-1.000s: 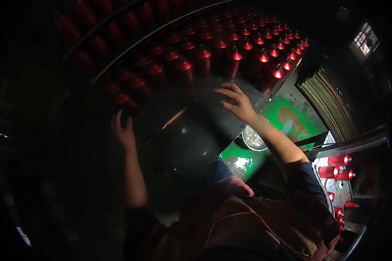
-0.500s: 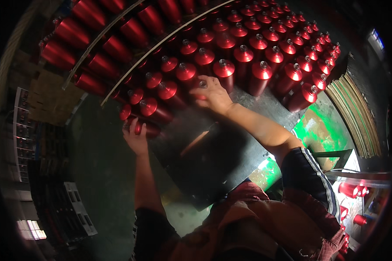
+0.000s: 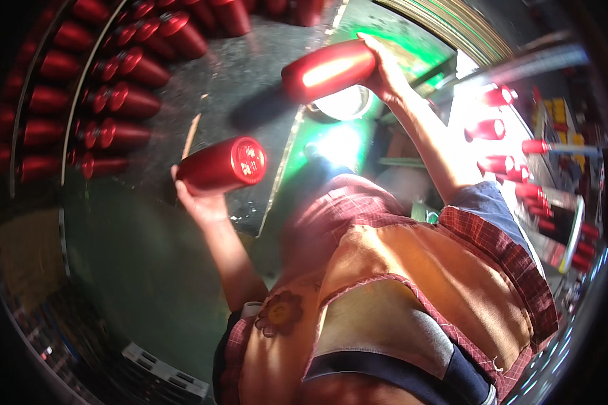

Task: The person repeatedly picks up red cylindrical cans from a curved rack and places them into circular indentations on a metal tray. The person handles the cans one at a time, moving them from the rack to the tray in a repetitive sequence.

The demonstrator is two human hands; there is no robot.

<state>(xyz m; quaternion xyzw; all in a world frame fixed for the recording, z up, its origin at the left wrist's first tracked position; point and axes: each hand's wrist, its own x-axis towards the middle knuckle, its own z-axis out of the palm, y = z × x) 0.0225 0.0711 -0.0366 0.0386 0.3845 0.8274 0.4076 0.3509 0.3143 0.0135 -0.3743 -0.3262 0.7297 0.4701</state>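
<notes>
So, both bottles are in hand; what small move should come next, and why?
Perhaps swing both toward the red bottles over at the right: the left fingers grip the left bottle and the right fingers grip the right bottle, so neither set looks free for another.

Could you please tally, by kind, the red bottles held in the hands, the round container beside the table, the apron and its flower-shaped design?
Held red bottles: 2
Round container: 1
Apron: 1
Flower-shaped design: 1
Total: 5

Glare whitens the glossy green floor [image 3: 338, 145] below the bare right hand [image 3: 384, 73] — dim, distorted edges beyond the bare left hand [image 3: 207, 206].
</notes>
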